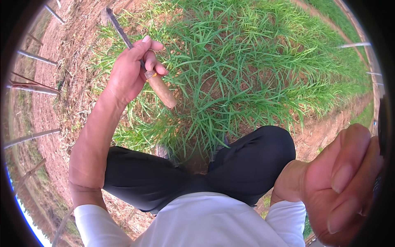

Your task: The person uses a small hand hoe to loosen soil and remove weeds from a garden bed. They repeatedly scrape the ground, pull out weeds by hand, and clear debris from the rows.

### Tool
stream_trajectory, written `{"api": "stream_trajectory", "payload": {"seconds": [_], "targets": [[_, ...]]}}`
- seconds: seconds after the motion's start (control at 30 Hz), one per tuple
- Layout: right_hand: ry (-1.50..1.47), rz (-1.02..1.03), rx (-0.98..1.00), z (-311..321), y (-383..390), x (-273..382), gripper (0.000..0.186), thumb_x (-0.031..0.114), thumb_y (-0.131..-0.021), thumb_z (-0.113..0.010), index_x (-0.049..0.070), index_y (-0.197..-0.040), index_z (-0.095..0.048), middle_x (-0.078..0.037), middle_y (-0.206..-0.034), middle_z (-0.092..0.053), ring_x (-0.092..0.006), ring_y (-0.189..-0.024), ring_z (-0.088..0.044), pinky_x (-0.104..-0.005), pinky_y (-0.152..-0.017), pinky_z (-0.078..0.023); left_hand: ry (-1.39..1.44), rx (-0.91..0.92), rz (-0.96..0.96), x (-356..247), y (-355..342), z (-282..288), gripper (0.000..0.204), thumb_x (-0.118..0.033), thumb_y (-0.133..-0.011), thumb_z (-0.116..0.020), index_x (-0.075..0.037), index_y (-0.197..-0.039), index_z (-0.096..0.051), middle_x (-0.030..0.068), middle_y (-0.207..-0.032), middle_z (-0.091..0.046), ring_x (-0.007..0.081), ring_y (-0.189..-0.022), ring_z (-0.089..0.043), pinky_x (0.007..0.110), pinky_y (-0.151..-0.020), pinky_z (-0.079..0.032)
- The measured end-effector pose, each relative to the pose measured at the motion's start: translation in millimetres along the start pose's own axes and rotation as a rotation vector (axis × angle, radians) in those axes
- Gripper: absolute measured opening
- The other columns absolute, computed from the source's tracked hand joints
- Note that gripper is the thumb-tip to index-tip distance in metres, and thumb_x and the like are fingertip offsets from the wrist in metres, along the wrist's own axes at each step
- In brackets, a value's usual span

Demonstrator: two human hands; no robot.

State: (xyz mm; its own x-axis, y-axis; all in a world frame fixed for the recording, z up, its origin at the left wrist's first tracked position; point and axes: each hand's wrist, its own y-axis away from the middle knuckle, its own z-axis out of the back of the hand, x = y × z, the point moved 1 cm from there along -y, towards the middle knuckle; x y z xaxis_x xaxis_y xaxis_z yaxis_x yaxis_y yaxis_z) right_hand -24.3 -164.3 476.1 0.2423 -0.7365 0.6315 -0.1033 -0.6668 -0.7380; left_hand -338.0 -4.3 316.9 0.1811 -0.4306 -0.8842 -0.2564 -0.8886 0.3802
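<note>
My left hand (138, 66) is closed around a small hand hoe (119, 31), gripping its dark metal shank just above the wooden handle (162, 91). The blade points up and to the left, and the handle's end hangs over green grass-like plants (222, 70). Raised close to the camera at the right rim, my right hand (345, 181) has its fingers curled inward. A dark edge (383, 127) shows beside those fingers; what they hold, if anything, is hidden.
My bent knees in black trousers (255, 160) frame the lower middle, with shoes (163, 152) partly covered by leaves. Bare soil with dry straw (70, 74) lies to the left. Several thin posts (37, 57) stand along the left side, others along the right.
</note>
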Motion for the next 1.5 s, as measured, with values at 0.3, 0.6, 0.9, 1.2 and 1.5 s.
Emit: {"api": "stream_trajectory", "payload": {"seconds": [0.3, 0.6, 0.9, 1.2, 1.5], "targets": [[0.054, 0.02, -0.11, 15, 24, 9, 0.033, 0.028, -0.102, -0.06, 0.004, -0.123, -0.055, -0.009, -0.103, -0.062, -0.013, -0.077, -0.059, -0.0318, -0.074, -0.049, -0.048, -0.026, 0.033, 2, 1, -3, 0.036, -0.036, -0.11, -0.044, -0.003, -0.109, -0.058, 0.0004, -0.059, -0.044, 0.0208, -0.061, -0.058, 0.047, -0.077, -0.058], [0.099, 0.031, -0.094, 27, 19, 13, 0.029, 0.025, -0.1, -0.063, 0.004, -0.119, -0.055, -0.008, -0.1, -0.062, -0.0123, -0.075, -0.058, -0.0307, -0.073, -0.049, -0.025, -0.088, 0.012, 4, -3, -2, 0.037, -0.037, -0.111, -0.043, -0.003, -0.107, -0.057, 0.0003, -0.059, -0.041, 0.0195, -0.059, -0.057, 0.041, -0.071, -0.056], [0.066, -0.007, -0.086, 18, 14, 7, 0.026, 0.021, -0.099, -0.066, 0.004, -0.115, -0.056, -0.006, -0.096, -0.062, -0.0116, -0.074, -0.058, -0.0295, -0.071, -0.048, -0.066, -0.038, 0.061, 11, -7, 6, 0.036, -0.034, -0.11, -0.043, 0.0, -0.114, -0.055, 0.0004, -0.063, -0.042, 0.0204, -0.062, -0.057, 0.043, -0.075, -0.058], [0.185, -0.238, -0.038, -30, -6, -40, 0.023, 0.018, -0.098, -0.069, 0.005, -0.111, -0.057, -0.005, -0.092, -0.063, -0.0108, -0.072, -0.057, -0.0283, -0.07, -0.047, -0.032, 0.015, 0.028, 4, -9, -4, 0.039, -0.034, -0.112, -0.04, -0.001, -0.111, -0.061, 0.0035, -0.066, -0.055, 0.0226, -0.068, -0.066, 0.038, -0.073, -0.055], [0.442, -0.86, 0.447, -52, 28, -148, 0.043, 0.023, -0.096, -0.075, -0.002, -0.125, -0.057, -0.017, -0.107, -0.069, -0.0229, -0.094, -0.07, -0.0359, -0.083, -0.057, -0.024, 0.178, -0.108, -5, 12, -27, 0.067, -0.059, -0.107, -0.039, -0.004, -0.143, -0.052, 0.0136, -0.117, -0.066, 0.0234, -0.11, -0.064, 0.041, -0.096, -0.054]]}}
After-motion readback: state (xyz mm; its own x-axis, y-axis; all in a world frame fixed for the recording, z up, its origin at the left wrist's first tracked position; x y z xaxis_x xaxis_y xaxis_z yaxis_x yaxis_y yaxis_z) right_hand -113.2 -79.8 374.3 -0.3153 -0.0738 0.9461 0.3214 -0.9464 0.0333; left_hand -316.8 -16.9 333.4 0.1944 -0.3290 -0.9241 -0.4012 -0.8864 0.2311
